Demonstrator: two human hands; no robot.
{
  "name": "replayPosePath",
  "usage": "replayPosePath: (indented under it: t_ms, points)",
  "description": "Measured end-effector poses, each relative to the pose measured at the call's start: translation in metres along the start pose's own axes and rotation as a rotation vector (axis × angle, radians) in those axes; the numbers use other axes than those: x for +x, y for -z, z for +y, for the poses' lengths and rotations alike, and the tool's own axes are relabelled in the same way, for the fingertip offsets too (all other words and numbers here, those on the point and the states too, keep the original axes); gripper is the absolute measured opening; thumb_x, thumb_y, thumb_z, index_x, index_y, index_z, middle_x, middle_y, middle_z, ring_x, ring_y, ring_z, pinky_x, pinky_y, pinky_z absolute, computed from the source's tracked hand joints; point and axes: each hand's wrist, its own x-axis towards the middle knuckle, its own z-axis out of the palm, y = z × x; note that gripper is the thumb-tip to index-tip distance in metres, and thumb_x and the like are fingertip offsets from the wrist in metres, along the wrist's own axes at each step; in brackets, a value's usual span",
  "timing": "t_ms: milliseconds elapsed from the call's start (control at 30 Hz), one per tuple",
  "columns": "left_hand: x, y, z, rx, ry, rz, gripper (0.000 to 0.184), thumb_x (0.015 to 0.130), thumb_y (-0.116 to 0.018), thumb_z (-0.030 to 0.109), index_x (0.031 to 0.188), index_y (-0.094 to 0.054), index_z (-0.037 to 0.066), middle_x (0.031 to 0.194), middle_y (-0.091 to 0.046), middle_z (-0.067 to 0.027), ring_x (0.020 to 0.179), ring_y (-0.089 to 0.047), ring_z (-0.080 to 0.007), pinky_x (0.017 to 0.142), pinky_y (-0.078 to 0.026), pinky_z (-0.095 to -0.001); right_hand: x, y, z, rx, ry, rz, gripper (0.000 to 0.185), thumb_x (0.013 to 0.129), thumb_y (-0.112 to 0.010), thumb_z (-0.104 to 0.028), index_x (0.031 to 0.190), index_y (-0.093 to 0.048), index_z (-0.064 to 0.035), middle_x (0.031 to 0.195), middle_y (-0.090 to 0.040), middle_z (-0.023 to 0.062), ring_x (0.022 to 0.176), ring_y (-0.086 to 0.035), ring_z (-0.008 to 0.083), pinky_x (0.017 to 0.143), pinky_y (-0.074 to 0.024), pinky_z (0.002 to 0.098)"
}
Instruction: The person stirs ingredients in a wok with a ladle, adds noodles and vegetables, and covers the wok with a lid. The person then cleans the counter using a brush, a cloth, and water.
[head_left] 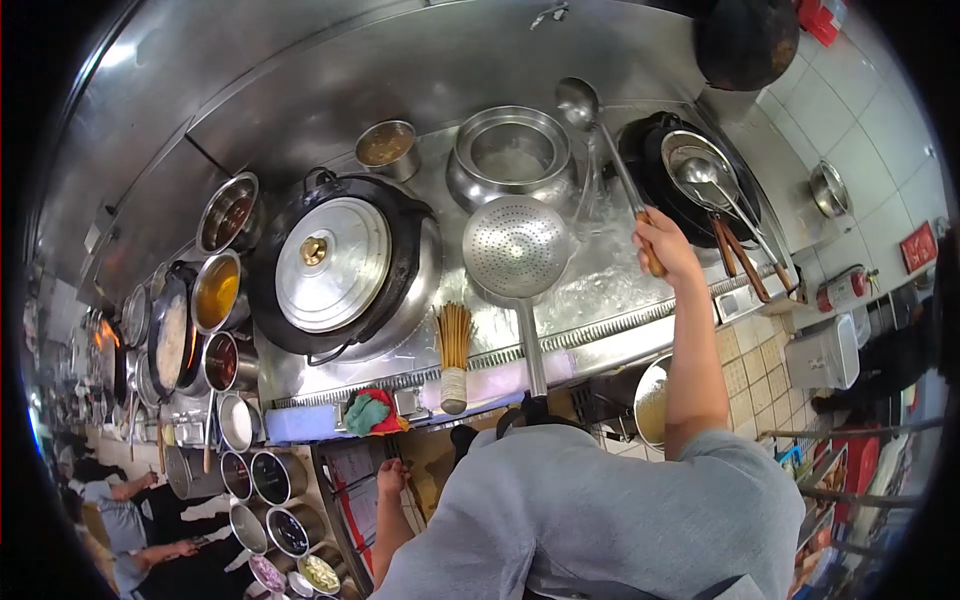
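Note:
My right hand (668, 248) is closed around the wooden grip of a long metal ladle (622, 165). The ladle's bowl is raised near the steel backsplash, to the right of a round steel pot (512, 158). Below that pot, a perforated skimmer (515, 245) lies with its handle toward my body. A bamboo wok brush (454, 350) rests beside it. Low by the counter's front edge, my left hand (392, 475) has curled fingers; what they hold, if anything, I cannot make out. A green and red cloth (372, 412) lies above it.
A lidded wok (335, 265) stands left; another wok (735, 175) with a ladle inside is right. Water wets the steel counter (625, 270). Pots of sauce and oil (217, 290) line the left side. Other people (130, 515) stand at lower left.

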Motion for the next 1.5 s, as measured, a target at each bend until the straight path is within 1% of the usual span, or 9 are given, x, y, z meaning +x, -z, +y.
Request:
replayPosePath:
  t_ms: [267, 400, 467, 567, 833, 1200, 1300, 1367, 1500]
  points:
    - [-0.014, -0.003, -0.079, -0.276, -0.049, 0.034, 0.015, 0.088, -0.055, 0.021, 0.096, -0.052, 0.008, 0.069, -0.055, -0.0044, 0.050, -0.051, -0.0134, 0.039, -0.039, -0.0267, 0.181, -0.093, 0.035, -0.630, -0.092, 0.018, 0.002, 0.082, -0.046, -0.005, 0.080, -0.047, -0.0048, 0.057, -0.045, 0.0022, 0.043, -0.045, 0.0139, 0.037, -0.0359, 0.0256]
    - [-0.054, -0.011, -0.135, -0.225, -0.030, 0.033, 0.013, 0.085, -0.055, 0.022, 0.090, -0.052, 0.010, 0.067, -0.055, -0.0066, 0.048, -0.052, -0.0179, 0.038, -0.039, -0.0298, 0.232, -0.117, 0.052, 0.903, -0.461, -0.147, 0.014, 0.074, -0.046, 0.002, 0.061, -0.042, -0.0033, 0.056, -0.044, 0.0056, 0.047, -0.047, 0.0167, 0.042, -0.0409, 0.0262]
    - [-0.072, -0.010, -0.160, -0.552, 0.345, -0.044, 0.015, 0.084, -0.052, 0.027, 0.085, -0.053, 0.012, 0.067, -0.056, -0.0066, 0.053, -0.054, -0.0193, 0.043, -0.043, -0.0343, 0.224, -0.120, 0.052, 1.202, -0.390, -0.204, 0.016, 0.066, -0.048, 0.006, 0.057, -0.040, -0.0036, 0.058, -0.044, 0.0066, 0.049, -0.045, 0.0164, 0.044, -0.0417, 0.0250]
    - [-0.075, -0.023, -0.235, 0.715, -0.302, 0.066, 0.018, 0.084, -0.050, 0.032, 0.083, -0.054, 0.015, 0.066, -0.054, -0.0044, 0.059, -0.055, -0.0189, 0.050, -0.045, -0.0391, 0.210, -0.124, 0.056, 1.400, -0.392, -0.394, 0.018, 0.070, -0.040, 0.001, 0.054, -0.037, -0.0048, 0.054, -0.039, 0.0062, 0.048, -0.040, 0.0171, 0.048, -0.0422, 0.0261]
    - [-0.095, 0.008, -0.202, -0.465, 0.263, 0.156, 0.005, 0.087, -0.047, 0.021, 0.087, -0.049, 0.016, 0.063, -0.048, -0.0015, 0.050, -0.047, -0.0148, 0.040, -0.036, -0.0336, 0.188, -0.244, 0.008, 0.883, -0.060, -0.072, 0.006, 0.079, -0.048, 0.002, 0.075, -0.047, -0.0016, 0.063, -0.051, 0.0085, 0.053, -0.049, 0.0176, 0.049, -0.0447, 0.0296]
    - [-0.058, 0.038, -0.120, -0.583, 0.111, 0.197, 0.009, 0.089, -0.049, 0.018, 0.092, -0.048, 0.009, 0.067, -0.051, -0.0030, 0.048, -0.048, -0.0152, 0.039, -0.040, -0.0285, 0.262, -0.256, -0.025, 0.663, -0.130, -0.170, 0.007, 0.084, -0.051, -0.005, 0.083, -0.044, -0.0032, 0.066, -0.048, 0.0065, 0.053, -0.049, 0.0151, 0.046, -0.0429, 0.0287]
    - [-0.050, 0.046, -0.134, -0.503, 0.116, 0.227, 0.009, 0.089, -0.050, 0.017, 0.094, -0.049, 0.010, 0.067, -0.051, -0.0039, 0.049, -0.049, -0.0165, 0.039, -0.040, -0.0295, 0.223, -0.228, -0.006, 0.348, -0.138, -0.064, 0.006, 0.084, -0.050, -0.008, 0.083, -0.045, -0.0050, 0.059, -0.046, 0.0044, 0.046, -0.048, 0.0148, 0.039, -0.0384, 0.0288]
    - [-0.047, 0.049, -0.141, -0.518, 0.182, 0.208, 0.007, 0.089, -0.051, 0.015, 0.093, -0.050, 0.010, 0.066, -0.051, -0.0038, 0.050, -0.049, -0.0165, 0.040, -0.040, -0.0309, 0.183, -0.205, 0.018, -0.236, 0.171, 0.007, 0.008, 0.082, -0.051, -0.008, 0.087, -0.048, -0.0026, 0.062, -0.048, 0.0038, 0.047, -0.048, 0.0128, 0.040, -0.0393, 0.0285]
    - [-0.051, 0.045, -0.155, -0.614, 0.238, 0.106, 0.007, 0.089, -0.048, 0.013, 0.093, -0.051, 0.009, 0.065, -0.050, -0.0031, 0.049, -0.049, -0.0174, 0.040, -0.038, -0.0319, 0.164, -0.174, 0.052, -0.498, 0.141, 0.156, 0.014, 0.078, -0.049, -0.007, 0.090, -0.049, 0.0000, 0.061, -0.049, 0.0063, 0.044, -0.046, 0.0148, 0.035, -0.0336, 0.0305]
